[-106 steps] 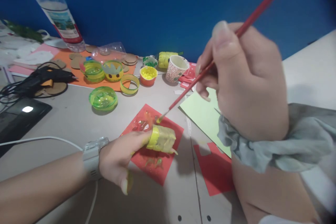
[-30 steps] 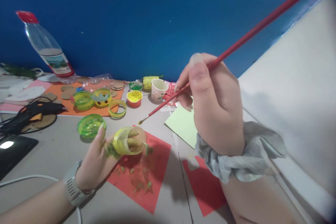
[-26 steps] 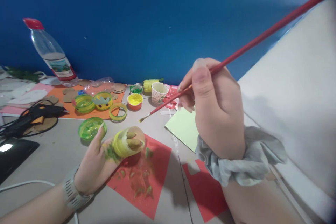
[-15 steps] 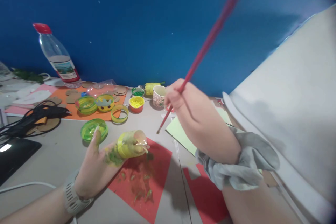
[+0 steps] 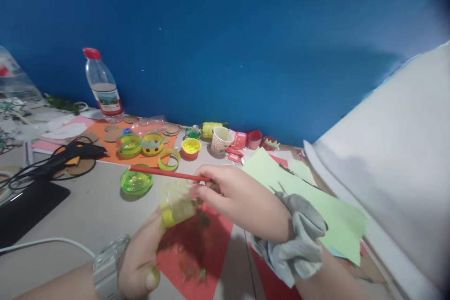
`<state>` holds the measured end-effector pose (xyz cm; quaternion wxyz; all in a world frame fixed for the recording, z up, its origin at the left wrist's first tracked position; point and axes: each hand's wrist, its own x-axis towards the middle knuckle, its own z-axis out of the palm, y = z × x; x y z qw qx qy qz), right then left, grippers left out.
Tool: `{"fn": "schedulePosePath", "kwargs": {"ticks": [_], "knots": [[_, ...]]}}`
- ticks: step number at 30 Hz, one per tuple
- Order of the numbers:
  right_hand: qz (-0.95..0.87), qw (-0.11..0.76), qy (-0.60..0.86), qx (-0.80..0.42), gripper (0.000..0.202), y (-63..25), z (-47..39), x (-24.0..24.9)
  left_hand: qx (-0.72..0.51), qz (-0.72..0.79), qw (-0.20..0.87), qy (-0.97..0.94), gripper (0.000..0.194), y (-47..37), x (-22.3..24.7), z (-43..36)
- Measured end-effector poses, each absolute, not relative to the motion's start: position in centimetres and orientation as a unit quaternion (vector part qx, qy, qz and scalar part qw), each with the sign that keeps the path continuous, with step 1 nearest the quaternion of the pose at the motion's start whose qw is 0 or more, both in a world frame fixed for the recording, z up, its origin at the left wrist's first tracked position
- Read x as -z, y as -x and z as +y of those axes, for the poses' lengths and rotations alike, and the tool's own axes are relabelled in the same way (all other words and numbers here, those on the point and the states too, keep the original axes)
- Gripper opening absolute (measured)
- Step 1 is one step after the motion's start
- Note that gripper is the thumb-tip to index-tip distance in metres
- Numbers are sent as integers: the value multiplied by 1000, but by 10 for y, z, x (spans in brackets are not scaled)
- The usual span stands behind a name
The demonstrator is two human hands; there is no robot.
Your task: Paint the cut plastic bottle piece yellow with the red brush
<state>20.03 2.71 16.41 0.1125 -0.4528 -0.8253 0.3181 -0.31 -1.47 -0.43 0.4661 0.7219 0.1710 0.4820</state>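
My left hand (image 5: 142,253), with a watch at the wrist, is at the lower left, its fingers hidden behind or inside a clear and yellow plastic piece (image 5: 174,202) that it holds. My right hand (image 5: 232,192) pinches a red paintbrush (image 5: 165,172) that lies nearly level, its handle pointing left. The fingertips of this hand are close by the right end of the plastic piece; contact is hard to tell. Below both is a red sheet (image 5: 200,253) with smears on it. A green clear bowl (image 5: 136,182) stands behind the left hand.
Behind are a cup of yellow paint (image 5: 191,147), a green paint cup (image 5: 193,132), a patterned paper cup (image 5: 222,140), yellow-green rings and a water bottle (image 5: 104,89). Black cables (image 5: 79,150) lie left, pale green paper (image 5: 309,197) right.
My right hand has come down and left to the plastic piece, and the brush has swung from upright to nearly level. My left hand has turned, its thumb now low. The view has shifted slightly.
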Motion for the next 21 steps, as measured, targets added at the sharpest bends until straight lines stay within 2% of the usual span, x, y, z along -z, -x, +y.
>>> {"fn": "schedulePosePath", "kwargs": {"ticks": [4,9,13,15,19,21], "knots": [[-824,94,441,-342,16,-193,27,-156,-459,169,439,-753,79,2,-2,-14],[-836,76,441,-317,14,-189,26,-150,-457,213,521,-689,75,6,9,-21],[-834,87,467,-281,18,-193,26,-154,-473,215,561,-645,86,3,10,-21],[-826,163,476,-253,23,-200,25,-159,-460,185,610,-618,88,0,0,-19],[-793,392,456,-97,33,-219,15,-171,-398,92,668,-621,82,-3,-9,-15],[-767,443,455,-91,36,-226,7,-177,-346,69,706,-615,89,-2,-1,-15]]}}
